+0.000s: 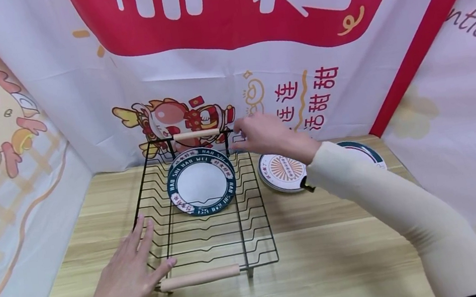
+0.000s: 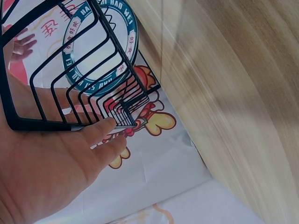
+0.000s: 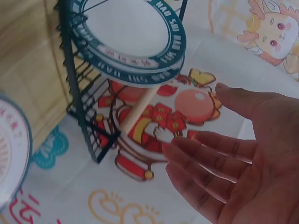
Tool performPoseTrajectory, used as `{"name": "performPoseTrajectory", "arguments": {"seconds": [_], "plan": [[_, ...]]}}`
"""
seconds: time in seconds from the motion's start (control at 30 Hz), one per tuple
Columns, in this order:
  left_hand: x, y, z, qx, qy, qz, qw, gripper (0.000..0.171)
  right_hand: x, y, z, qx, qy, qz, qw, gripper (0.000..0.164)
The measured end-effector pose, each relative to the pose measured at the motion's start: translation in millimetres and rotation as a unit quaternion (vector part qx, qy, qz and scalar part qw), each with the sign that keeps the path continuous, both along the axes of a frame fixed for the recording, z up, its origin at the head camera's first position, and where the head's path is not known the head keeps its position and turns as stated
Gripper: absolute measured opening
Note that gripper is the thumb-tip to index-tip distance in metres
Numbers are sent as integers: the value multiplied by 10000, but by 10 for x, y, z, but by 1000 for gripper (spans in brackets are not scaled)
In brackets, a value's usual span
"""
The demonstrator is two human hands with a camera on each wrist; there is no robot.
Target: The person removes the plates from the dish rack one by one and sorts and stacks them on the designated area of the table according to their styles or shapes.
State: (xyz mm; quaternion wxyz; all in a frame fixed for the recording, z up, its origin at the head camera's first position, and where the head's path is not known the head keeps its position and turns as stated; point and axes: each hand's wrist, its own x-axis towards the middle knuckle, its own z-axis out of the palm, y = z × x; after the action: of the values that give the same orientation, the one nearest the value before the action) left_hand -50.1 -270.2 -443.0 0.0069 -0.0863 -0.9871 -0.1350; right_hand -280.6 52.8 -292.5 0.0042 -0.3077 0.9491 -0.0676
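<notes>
A black wire dish rack point(image 1: 270, 229) stands on the table, with a wooden handle point(image 1: 200, 277) at its near end and another at its far end. Two teal-rimmed plates point(image 1: 201, 183) stand in its far half, one behind the other, leaning in the slots. My left hand point(image 1: 124, 276) rests along the rack's near left side, fingers spread; the left wrist view has the hand point(image 2: 56, 168) against the wire frame. Beside the far right corner is my right hand point(image 1: 268, 134), holding nothing. In the right wrist view that hand point(image 3: 238, 154) has loose, extended fingers, apart from the plates.
Right of the rack lies a stack of white plates point(image 1: 284, 172) with an orange sunburst print. Farther right, a dark-rimmed plate point(image 1: 362, 149) is partly hidden by my right sleeve point(image 1: 374, 186). Printed cloth point(image 1: 76, 89) hangs behind and on both sides of the wooden table point(image 1: 323, 247).
</notes>
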Motion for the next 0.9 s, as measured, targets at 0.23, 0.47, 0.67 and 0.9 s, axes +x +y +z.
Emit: {"name": "performPoseTrajectory", "arguments": {"seconds": [0.23, 0.47, 0.67, 0.9], "plan": [[6, 2, 0, -13, -23, 16, 10000, 106, -33, -313, -158, -47, -324, 284, 9991, 43], [4, 2, -2, -27, 4, 36, 10000, 106, -59, -570, -300, 208, -648, 277, 9973, 37], [5, 10, 4, -20, 4, 42, 10000, 106, -90, -694, -476, 125, -1025, 209, 9944, 28], [14, 16, 11, -29, -42, 63, 10000, 106, -125, -809, -619, 228, -969, 153, 9949, 33]]}}
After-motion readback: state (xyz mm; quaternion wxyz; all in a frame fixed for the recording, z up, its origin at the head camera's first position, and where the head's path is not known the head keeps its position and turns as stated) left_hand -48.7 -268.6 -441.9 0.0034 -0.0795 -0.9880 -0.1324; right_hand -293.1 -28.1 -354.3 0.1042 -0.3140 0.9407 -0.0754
